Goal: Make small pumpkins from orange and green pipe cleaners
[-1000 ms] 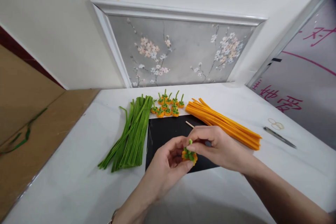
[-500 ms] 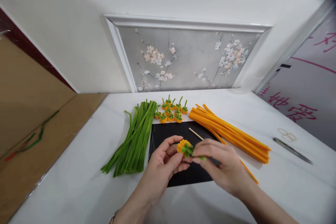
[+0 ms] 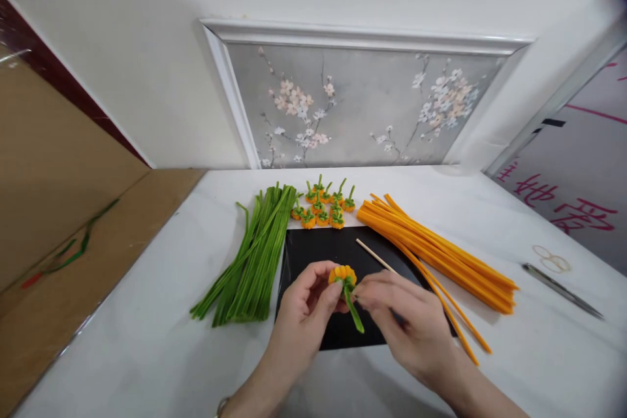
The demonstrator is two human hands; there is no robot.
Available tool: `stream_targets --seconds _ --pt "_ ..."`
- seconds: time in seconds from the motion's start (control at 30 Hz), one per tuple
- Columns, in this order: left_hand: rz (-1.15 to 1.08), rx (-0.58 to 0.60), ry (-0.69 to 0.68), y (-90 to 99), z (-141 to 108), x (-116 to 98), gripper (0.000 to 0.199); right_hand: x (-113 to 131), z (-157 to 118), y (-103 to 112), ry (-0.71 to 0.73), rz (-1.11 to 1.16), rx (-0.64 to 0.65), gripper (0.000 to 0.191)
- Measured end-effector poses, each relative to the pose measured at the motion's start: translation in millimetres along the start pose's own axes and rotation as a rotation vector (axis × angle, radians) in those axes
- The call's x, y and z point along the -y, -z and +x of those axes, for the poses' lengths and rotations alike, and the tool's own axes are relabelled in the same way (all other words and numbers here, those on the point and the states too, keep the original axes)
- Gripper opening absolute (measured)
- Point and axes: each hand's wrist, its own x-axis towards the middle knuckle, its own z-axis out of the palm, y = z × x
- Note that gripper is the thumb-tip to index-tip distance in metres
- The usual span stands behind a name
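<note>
My left hand [image 3: 306,307] holds a small orange pipe-cleaner pumpkin [image 3: 341,273] between thumb and fingers. Its green leaves [image 3: 347,284] face me, and a green stem [image 3: 355,319] points down toward my body. Pinched at the right edge of those leaves are the fingertips of my right hand [image 3: 404,310]; exactly what lies between them is too small to make out. Under both hands lies a black mat [image 3: 318,248]. A thin wooden stick [image 3: 375,255] rests on it, partly covered by my right hand.
Green pipe cleaners [image 3: 257,261] lie bundled at left, orange pipe cleaners [image 3: 435,251] at right. Several finished pumpkins [image 3: 322,215] stand behind the mat. Farther right are tweezers [image 3: 563,290] and clear rings [image 3: 552,259]. A cardboard surface [image 3: 98,235] borders the white table's left side.
The pumpkin has been turned, so its stem now points down toward me instead of right. My right fingers have let go of the stem and moved to the leaf edge. The view has shifted slightly.
</note>
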Motion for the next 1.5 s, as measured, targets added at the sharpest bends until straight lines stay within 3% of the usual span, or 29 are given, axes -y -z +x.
stream_targets --seconds 0.1,0.2,0.5,0.73,0.87,0.93,1.13,1.3,1.5 --pt "0.095 -0.011 -0.043 -0.5 0.1 0.0 0.019 1.7 5.2 3.3 -0.264 0.017 -0.040 0.009" --pt "0.166 -0.006 -0.067 -2.1 -1.2 -1.4 0.016 2.7 7.7 3.4 -0.342 -0.022 0.010 0.007" --pt "0.295 0.034 -0.158 -2.3 -5.5 2.1 0.014 4.9 4.2 -4.6 -0.117 -0.141 0.045 0.018" --pt "0.192 0.046 -0.098 -6.0 -6.8 -2.4 0.009 5.1 -1.1 -8.5 -0.001 -0.236 -0.052 0.018" --pt "0.083 0.058 -0.044 -7.6 -4.2 -4.4 0.011 5.3 -0.3 -10.0 -0.006 -0.195 -0.086 0.018" --pt "0.056 0.057 -0.035 -7.0 -3.6 -4.9 0.011 5.1 0.3 -9.2 -0.083 -0.132 -0.089 0.016" --pt "0.047 0.078 -0.032 -3.9 -5.1 -7.5 0.015 0.8 -3.5 -1.8 -0.510 0.226 0.029 0.015" --pt "0.055 0.116 -0.057 -4.7 -5.9 -4.3 0.013 2.5 -3.1 -4.7 -0.603 0.384 0.062 0.020" --pt "0.120 0.112 -0.053 -4.1 -5.5 0.1 0.009 5.2 -1.7 -9.9 -0.623 0.361 0.095 0.021"
